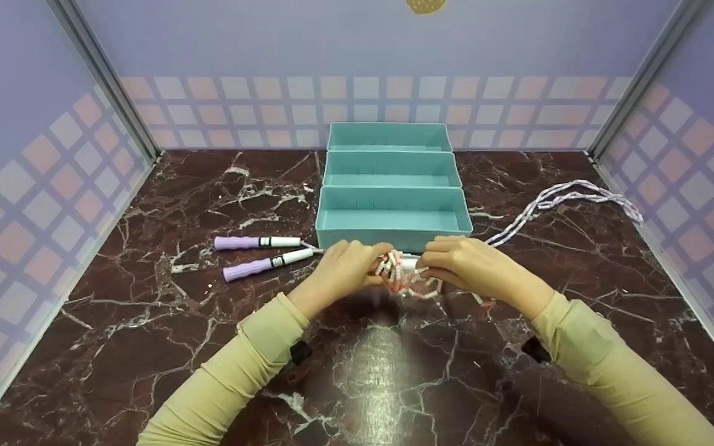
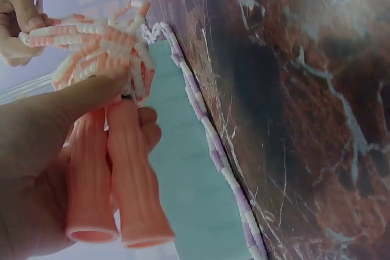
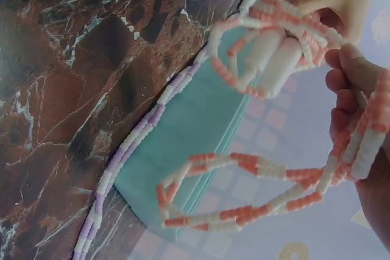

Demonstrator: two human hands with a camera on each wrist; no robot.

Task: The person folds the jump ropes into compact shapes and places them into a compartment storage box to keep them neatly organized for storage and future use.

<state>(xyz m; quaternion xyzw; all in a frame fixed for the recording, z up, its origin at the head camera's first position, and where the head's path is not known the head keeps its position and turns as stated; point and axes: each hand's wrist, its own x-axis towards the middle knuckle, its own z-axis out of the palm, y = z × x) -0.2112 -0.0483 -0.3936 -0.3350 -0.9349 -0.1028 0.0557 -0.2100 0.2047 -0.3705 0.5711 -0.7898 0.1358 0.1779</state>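
Observation:
My left hand (image 1: 348,271) grips the two orange handles (image 2: 135,175) of an orange-and-white beaded jump rope, side by side, in the left wrist view. Beaded cord is wound around the upper part of these handles, and their white ends (image 3: 274,65) stick out in the right wrist view. In my right hand (image 1: 471,263) I hold strands of the same cord, pinched between thumb and fingers. A loose loop of beaded cord (image 3: 244,214) hangs from that hand. Both hands are raised just in front of the teal organizer (image 1: 394,240).
A second jump rope lies on the dark marbled table, its purple-and-white handles (image 1: 248,243) left of the organizer. Its beaded cord (image 1: 537,207) runs along the organizer's front and curves off to the right. The organizer has three compartments. Patterned panels (image 1: 258,43) enclose the table.

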